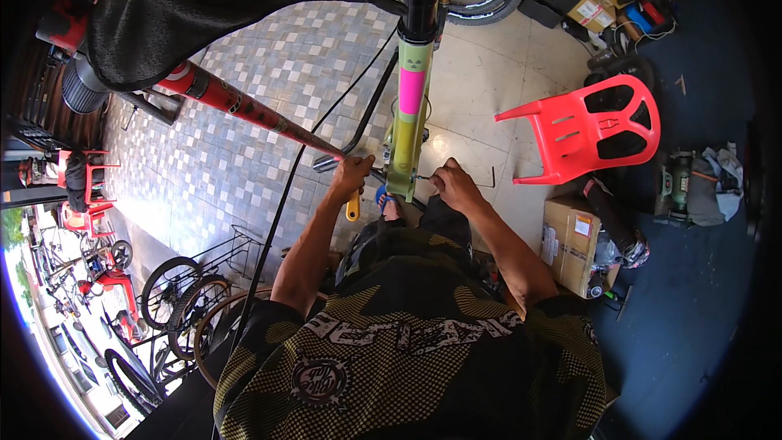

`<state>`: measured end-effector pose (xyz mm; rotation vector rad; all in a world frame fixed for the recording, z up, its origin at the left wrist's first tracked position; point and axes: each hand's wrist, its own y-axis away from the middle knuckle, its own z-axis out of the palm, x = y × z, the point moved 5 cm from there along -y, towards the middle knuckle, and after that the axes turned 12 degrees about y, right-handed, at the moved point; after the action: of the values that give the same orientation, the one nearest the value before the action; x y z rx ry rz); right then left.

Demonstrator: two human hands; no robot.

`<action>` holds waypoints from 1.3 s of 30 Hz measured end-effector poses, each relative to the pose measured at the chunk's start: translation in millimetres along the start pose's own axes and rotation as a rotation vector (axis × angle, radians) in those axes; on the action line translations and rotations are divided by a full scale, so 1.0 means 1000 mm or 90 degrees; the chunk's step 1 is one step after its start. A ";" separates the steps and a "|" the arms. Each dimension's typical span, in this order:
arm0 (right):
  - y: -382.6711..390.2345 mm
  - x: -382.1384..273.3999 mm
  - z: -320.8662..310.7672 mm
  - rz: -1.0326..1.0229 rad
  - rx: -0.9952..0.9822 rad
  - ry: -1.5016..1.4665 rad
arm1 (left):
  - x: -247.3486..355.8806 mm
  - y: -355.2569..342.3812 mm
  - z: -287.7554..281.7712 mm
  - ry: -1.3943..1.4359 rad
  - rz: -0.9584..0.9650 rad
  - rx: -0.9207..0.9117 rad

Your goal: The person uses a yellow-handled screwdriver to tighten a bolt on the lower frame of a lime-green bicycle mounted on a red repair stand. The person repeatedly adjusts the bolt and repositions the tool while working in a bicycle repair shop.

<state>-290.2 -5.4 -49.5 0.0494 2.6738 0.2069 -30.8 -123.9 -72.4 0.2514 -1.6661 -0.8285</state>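
Note:
In front of me stands a green bicycle fork leg with a pink band and a black upper tube. My left hand is closed at the left of its lower end, around a tool whose yellow handle sticks out below the fingers. On the other side, my right hand is closed on a thin L-shaped hex key. The key's bent end shows to the right of the fingers, and a thin part reaches left to the fork's lower end. The tip of the yellow-handled tool is hidden.
A red pole slants in from the upper left, below a black cloth. At the right lie a red plastic chair and a cardboard box. Several bicycle wheels stand at the lower left. A tyre is beyond the fork.

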 end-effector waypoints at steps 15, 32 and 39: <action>-0.004 -0.023 -0.015 -0.069 -0.008 -0.026 | -0.007 -0.002 -0.005 0.014 -0.001 0.012; -0.003 -0.025 -0.015 0.033 0.039 -0.001 | -0.001 0.003 -0.003 0.006 0.000 0.011; -0.004 0.005 0.004 0.139 -0.042 -0.111 | -0.004 -0.001 -0.003 -0.009 0.009 0.008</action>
<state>-292.8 -7.9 -56.3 0.3251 2.4827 0.3435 -26.7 -123.2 -76.2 0.2428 -1.6849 -0.8109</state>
